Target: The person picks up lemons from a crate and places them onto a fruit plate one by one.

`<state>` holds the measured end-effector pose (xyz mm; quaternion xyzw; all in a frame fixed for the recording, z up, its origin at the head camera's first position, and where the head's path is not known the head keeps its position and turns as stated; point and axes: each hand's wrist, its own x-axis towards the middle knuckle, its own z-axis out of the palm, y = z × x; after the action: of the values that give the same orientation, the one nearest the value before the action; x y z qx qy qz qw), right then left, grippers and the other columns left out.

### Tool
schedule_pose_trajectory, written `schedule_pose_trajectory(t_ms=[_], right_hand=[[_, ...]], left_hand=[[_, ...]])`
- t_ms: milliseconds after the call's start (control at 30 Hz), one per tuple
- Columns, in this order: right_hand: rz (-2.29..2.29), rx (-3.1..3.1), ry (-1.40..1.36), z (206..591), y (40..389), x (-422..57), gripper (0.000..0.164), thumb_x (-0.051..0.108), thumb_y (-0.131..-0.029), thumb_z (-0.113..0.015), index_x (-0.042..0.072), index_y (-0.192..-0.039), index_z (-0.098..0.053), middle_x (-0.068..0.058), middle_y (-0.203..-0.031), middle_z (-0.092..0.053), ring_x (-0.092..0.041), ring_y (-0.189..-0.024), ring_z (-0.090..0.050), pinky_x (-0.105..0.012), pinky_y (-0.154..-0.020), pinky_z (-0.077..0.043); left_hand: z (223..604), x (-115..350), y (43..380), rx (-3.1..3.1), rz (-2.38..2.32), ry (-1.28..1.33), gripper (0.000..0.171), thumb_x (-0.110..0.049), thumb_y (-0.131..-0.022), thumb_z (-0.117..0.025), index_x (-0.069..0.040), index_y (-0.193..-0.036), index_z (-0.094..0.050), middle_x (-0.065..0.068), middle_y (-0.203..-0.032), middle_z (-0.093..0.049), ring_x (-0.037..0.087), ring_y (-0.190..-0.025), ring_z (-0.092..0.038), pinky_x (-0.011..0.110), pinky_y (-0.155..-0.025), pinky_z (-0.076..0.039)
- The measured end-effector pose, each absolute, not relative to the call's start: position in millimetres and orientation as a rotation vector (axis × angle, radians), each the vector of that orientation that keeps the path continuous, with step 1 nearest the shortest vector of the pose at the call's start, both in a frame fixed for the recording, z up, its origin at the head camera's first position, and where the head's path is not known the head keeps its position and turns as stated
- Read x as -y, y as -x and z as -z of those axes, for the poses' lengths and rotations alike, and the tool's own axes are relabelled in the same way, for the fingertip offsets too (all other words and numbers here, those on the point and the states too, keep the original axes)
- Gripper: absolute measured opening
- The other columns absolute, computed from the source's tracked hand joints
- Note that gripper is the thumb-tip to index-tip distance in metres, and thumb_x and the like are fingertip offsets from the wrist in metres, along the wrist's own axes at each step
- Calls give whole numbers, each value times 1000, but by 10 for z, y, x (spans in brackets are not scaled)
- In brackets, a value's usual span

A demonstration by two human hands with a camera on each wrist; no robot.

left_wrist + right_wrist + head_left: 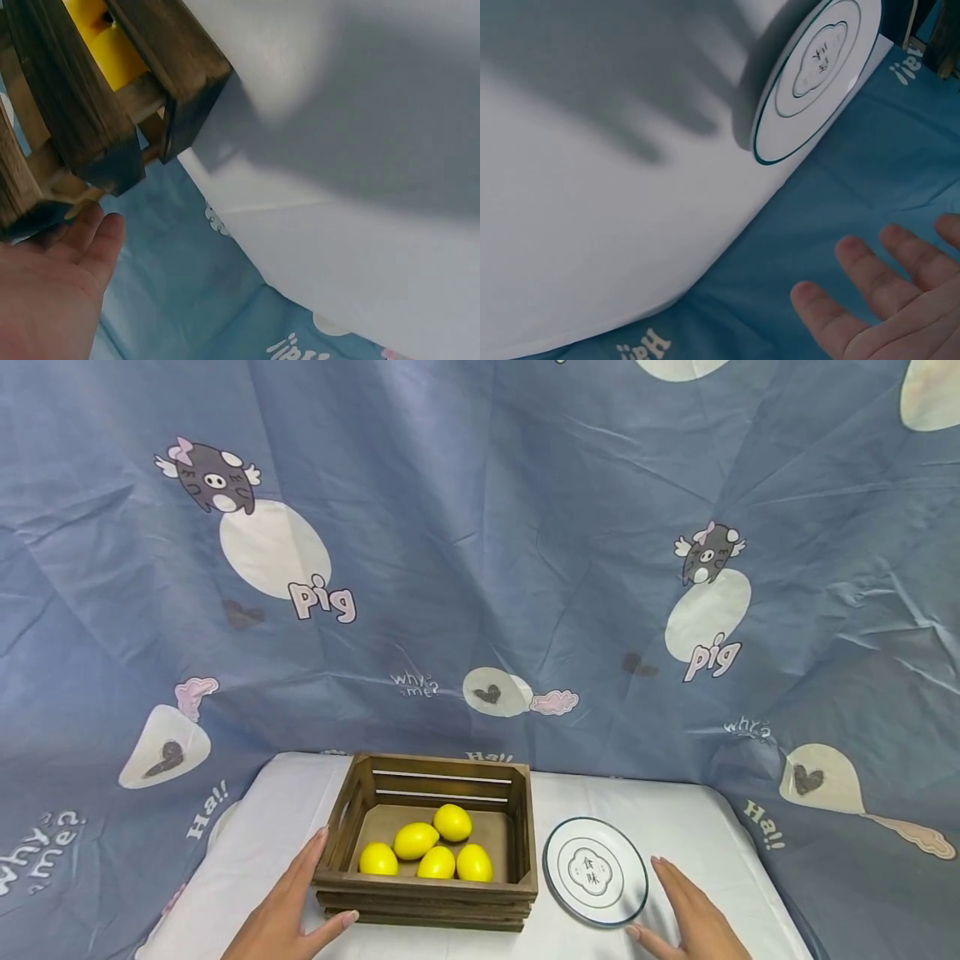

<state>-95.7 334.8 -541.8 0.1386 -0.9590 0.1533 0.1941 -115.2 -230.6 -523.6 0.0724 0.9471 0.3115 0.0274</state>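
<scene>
A brown slatted wooden crate (427,902) sits on the white table, holding several yellow lemons (416,841). My left hand (281,914) is at the crate's front left corner, fingers extended along its left side and thumb by its front. In the left wrist view, the fingertips (112,229) come right up to the slats. To the right of the crate lies a white plate (626,860) with a dark rim line and printed characters in its middle. Beside the plate's right edge is my right hand (693,918), its fingers spread and holding nothing.
The table (675,814) has a white cover, and its far edge runs just behind the crate. A blue cloth (480,568) printed with pigs and words hangs behind and around both sides of the table.
</scene>
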Motion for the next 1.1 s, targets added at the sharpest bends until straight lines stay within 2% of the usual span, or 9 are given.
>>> schedule_pose_trajectory(t_ms=[233, 467, 633, 800, 1000, 1100], right_hand=[[-448, 2726, -389, 5308, 1005, -3213, 98, 54, -77, -88, -1, -148, -50, -21, -142, -58, -42, -125, -59, -62, -93, -51], [-525, 2779, -347, 5154, 1063, -3024, 93, 54, -86, -82, 7, -156, -44, -12, -150, -55, -34, -133, -56, -55, -101, -45], [-583, 2763, -367, 5040, 1122, -2895, 91, 56, -89, -78, 12, -159, -41, -10, -149, -56, -34, -133, -57, -56, -101, -48], [-527, 2702, -486, 4969, 1203, -2797, 89, 48, -87, -83, 9, -158, -45, -8, -148, -58, -30, -132, -58, -48, -103, -43], [-481, 2674, -573, 4904, 1259, -2691, 88, 50, -88, -81, 11, -158, -44, -5, -152, -55, -30, -133, -57, -50, -104, -44], [-485, 2662, -611, 4907, 1270, -2618, 94, 50, -87, -82, 14, -162, -39, -4, -156, -51, -28, -137, -54, -35, -112, -36]], left_hand=[[5286, 2219, 1110, -2996, -997, -201, 112, -65, -87, -75, -21, -169, -12, 22, -168, -25, 52, -136, -48, 71, -93, -48], [5300, 2095, 1098, -2951, -1214, -136, 94, -58, -100, -63, -11, -167, -16, 28, -166, -23, 57, -141, -38, 75, -97, -41], [5334, 2015, 1090, -3003, -1251, -100, 81, -50, -108, -53, -9, -166, -16, 29, -164, -26, 57, -141, -37, 75, -99, -41], [5385, 1955, 1086, -3088, -1267, -58, 76, -44, -108, -55, -8, -165, -21, 28, -160, -32, 54, -139, -41, 73, -100, -40], [5432, 1892, 1086, -3132, -1307, -64, 72, -38, -109, -56, -8, -164, -21, 26, -159, -33, 54, -136, -44, 73, -97, -43], [5473, 1887, 1067, -3186, -1304, -82, 68, -32, -109, -57, -7, -162, -24, 25, -157, -35, 53, -133, -47, 72, -94, -46]])
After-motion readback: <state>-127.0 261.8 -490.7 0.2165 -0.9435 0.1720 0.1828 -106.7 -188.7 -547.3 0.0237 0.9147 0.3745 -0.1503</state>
